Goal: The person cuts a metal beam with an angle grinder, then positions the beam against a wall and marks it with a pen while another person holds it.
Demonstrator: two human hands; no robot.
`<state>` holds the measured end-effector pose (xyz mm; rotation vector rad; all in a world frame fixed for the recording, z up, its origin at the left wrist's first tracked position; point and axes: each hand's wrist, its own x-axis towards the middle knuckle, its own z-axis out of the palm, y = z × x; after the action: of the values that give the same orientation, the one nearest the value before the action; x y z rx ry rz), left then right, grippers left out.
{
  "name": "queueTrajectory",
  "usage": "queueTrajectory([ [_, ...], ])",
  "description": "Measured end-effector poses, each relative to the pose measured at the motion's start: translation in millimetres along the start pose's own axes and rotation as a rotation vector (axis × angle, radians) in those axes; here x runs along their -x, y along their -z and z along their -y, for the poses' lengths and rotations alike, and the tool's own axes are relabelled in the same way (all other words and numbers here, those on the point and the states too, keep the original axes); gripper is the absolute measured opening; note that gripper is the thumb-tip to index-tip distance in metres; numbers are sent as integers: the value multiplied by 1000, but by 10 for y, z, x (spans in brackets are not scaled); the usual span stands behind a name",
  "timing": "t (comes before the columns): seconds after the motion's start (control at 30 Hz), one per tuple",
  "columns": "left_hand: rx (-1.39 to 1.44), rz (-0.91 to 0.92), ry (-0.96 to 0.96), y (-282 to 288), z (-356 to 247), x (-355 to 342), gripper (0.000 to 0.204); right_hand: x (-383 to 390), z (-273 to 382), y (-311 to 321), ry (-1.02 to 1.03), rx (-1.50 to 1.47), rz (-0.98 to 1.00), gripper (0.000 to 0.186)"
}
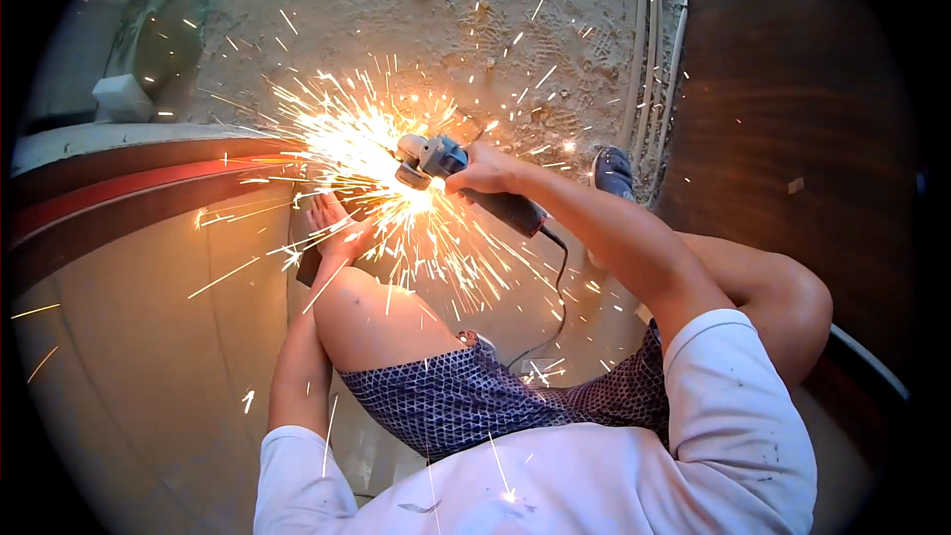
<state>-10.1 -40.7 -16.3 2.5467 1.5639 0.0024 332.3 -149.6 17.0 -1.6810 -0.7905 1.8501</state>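
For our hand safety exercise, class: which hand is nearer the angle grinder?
Right. The right hand grips the angle grinder; the left hand is apart from it, lower left in the picture.

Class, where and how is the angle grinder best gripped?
The angle grinder is probably best taken by its long dark barrel, from the right: it slants down-right, away from the sparks, and the right hand grips its front end.

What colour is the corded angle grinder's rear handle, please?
The cylindrical rear handle looks nearly black, seen best in the head view.
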Motion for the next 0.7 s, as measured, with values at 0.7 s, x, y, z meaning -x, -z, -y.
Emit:
queueTrajectory([
  [0.7,43,-12,16,-72,-39,40,121,5,-26,87,3,72,-3,39],
])
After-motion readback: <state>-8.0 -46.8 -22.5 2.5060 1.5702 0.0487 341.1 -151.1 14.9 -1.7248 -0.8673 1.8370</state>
